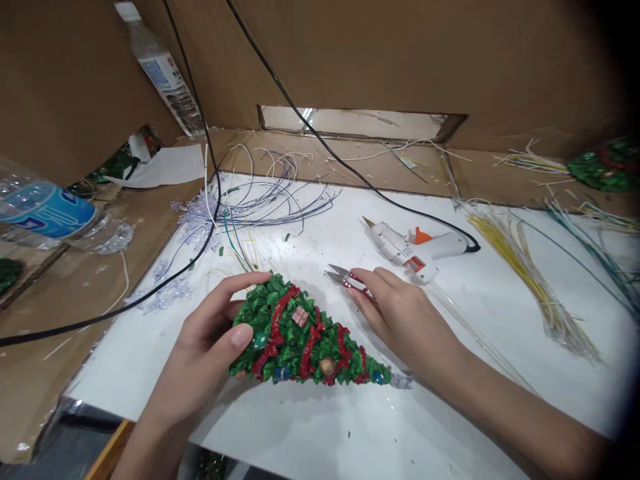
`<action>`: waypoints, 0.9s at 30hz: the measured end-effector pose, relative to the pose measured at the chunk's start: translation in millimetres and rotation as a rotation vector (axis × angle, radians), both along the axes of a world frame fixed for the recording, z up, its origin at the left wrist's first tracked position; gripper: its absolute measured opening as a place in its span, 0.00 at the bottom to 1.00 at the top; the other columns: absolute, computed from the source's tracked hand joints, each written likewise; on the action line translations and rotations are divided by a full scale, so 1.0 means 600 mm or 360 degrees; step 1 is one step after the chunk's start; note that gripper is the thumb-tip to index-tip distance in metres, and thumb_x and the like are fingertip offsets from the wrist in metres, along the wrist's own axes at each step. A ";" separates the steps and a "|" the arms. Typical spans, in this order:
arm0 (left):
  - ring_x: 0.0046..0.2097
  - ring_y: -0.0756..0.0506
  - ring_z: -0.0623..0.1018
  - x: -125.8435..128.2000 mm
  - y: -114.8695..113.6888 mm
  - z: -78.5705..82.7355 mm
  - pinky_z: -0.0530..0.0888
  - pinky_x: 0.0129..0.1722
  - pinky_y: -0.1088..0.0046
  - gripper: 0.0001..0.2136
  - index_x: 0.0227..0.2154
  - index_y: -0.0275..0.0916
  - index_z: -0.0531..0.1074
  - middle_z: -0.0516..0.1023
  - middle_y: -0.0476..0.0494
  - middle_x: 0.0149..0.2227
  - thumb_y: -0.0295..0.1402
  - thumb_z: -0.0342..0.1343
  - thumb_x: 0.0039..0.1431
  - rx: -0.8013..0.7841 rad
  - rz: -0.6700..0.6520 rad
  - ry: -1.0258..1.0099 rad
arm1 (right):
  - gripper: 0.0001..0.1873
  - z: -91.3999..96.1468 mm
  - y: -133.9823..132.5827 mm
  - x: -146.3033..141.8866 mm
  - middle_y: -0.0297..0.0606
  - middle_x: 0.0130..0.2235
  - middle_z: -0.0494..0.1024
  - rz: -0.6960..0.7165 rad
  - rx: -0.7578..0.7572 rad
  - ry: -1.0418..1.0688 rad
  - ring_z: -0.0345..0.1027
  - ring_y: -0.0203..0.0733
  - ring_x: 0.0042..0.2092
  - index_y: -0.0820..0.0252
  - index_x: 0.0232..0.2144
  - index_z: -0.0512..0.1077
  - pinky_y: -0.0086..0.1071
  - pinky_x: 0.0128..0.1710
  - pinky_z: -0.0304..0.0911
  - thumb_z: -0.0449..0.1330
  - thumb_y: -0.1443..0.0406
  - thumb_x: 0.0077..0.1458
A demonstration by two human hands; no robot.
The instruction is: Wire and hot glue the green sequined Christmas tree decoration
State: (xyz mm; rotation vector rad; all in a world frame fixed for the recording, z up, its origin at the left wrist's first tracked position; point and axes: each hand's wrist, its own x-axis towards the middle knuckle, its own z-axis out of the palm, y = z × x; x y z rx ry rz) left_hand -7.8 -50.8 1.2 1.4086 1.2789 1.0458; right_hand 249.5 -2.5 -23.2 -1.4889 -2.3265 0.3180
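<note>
Decorated tree (pixel 310 337): over the table (pixel 350 430), tip rightward, I've got it!
Left hand (pixel 200 343): my fingers grasp its wide end.
Right hand (pixel 407 310): fingers clasping snips (pixel 345 277), 1 glue gun (pixel 397 247) just beyond.

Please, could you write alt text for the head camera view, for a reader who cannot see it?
The left hand holds a decorated green model Christmas tree, its narrow end pointing right, while the right hand holds small red-handled cutters. Beyond them, a white glue gun and thin wires lie on a white work surface.
</note>
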 end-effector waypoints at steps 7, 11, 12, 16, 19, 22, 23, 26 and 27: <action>0.26 0.48 0.76 0.002 -0.003 0.005 0.73 0.24 0.75 0.17 0.53 0.60 0.70 0.80 0.52 0.30 0.45 0.54 0.62 -0.0073 -0.0032 -0.0055 | 0.20 -0.014 -0.007 -0.001 0.40 0.28 0.74 0.0155 0.0118 0.0169 0.69 0.39 0.27 0.66 0.37 0.76 0.32 0.26 0.60 0.49 0.60 0.67; 0.26 0.48 0.76 0.002 -0.001 0.004 0.73 0.23 0.75 0.17 0.53 0.60 0.69 0.80 0.52 0.30 0.46 0.54 0.61 -0.0093 -0.0020 -0.0041 | 0.19 -0.017 -0.008 -0.001 0.37 0.26 0.72 0.0151 0.0137 0.0188 0.67 0.37 0.26 0.65 0.36 0.76 0.30 0.25 0.59 0.49 0.61 0.67; 0.25 0.48 0.75 0.002 -0.001 0.004 0.72 0.23 0.75 0.17 0.53 0.60 0.69 0.79 0.52 0.29 0.46 0.54 0.61 -0.0092 -0.0017 -0.0034 | 0.18 -0.017 -0.008 -0.001 0.37 0.25 0.72 0.0149 0.0138 0.0190 0.66 0.36 0.25 0.65 0.36 0.76 0.30 0.25 0.59 0.49 0.61 0.67; 0.24 0.48 0.74 0.001 -0.003 0.005 0.71 0.22 0.75 0.17 0.53 0.59 0.70 0.78 0.52 0.26 0.46 0.54 0.60 -0.0075 -0.0023 -0.0014 | 0.17 -0.018 -0.008 -0.001 0.35 0.24 0.71 0.0160 0.0168 0.0207 0.64 0.35 0.24 0.66 0.35 0.77 0.30 0.24 0.58 0.50 0.63 0.66; 0.25 0.48 0.75 0.000 -0.006 0.007 0.72 0.22 0.76 0.17 0.53 0.58 0.70 0.79 0.52 0.27 0.46 0.55 0.60 -0.0063 -0.0027 -0.0013 | 0.17 -0.018 -0.008 -0.002 0.36 0.25 0.71 0.0166 0.0205 0.0210 0.65 0.35 0.24 0.66 0.35 0.77 0.29 0.24 0.58 0.51 0.64 0.66; 0.25 0.48 0.76 0.002 -0.006 0.007 0.73 0.23 0.77 0.18 0.53 0.58 0.70 0.80 0.52 0.29 0.46 0.55 0.60 -0.0051 -0.0014 -0.0022 | 0.17 -0.018 -0.007 -0.002 0.36 0.25 0.72 0.0186 0.0245 0.0200 0.65 0.34 0.24 0.68 0.35 0.77 0.29 0.23 0.58 0.51 0.64 0.66; 0.25 0.49 0.76 0.003 -0.006 0.007 0.73 0.23 0.78 0.17 0.53 0.58 0.70 0.80 0.52 0.29 0.46 0.55 0.60 -0.0049 -0.0010 -0.0022 | 0.17 -0.019 -0.006 -0.001 0.36 0.25 0.72 0.0193 0.0268 0.0204 0.65 0.34 0.23 0.68 0.35 0.77 0.29 0.23 0.58 0.51 0.65 0.66; 0.25 0.50 0.76 0.005 -0.004 0.005 0.73 0.24 0.80 0.17 0.53 0.57 0.70 0.80 0.53 0.29 0.45 0.55 0.61 -0.0038 -0.0006 -0.0028 | 0.17 -0.020 -0.005 -0.001 0.37 0.25 0.72 0.0206 0.0337 0.0215 0.66 0.34 0.23 0.70 0.36 0.78 0.29 0.22 0.59 0.51 0.65 0.66; 0.26 0.51 0.76 0.006 -0.004 0.005 0.73 0.25 0.81 0.17 0.53 0.57 0.70 0.80 0.53 0.30 0.45 0.55 0.61 -0.0033 -0.0014 -0.0032 | 0.16 -0.020 -0.005 -0.001 0.37 0.24 0.72 0.0207 0.0354 0.0218 0.66 0.35 0.23 0.70 0.36 0.78 0.29 0.22 0.59 0.52 0.66 0.66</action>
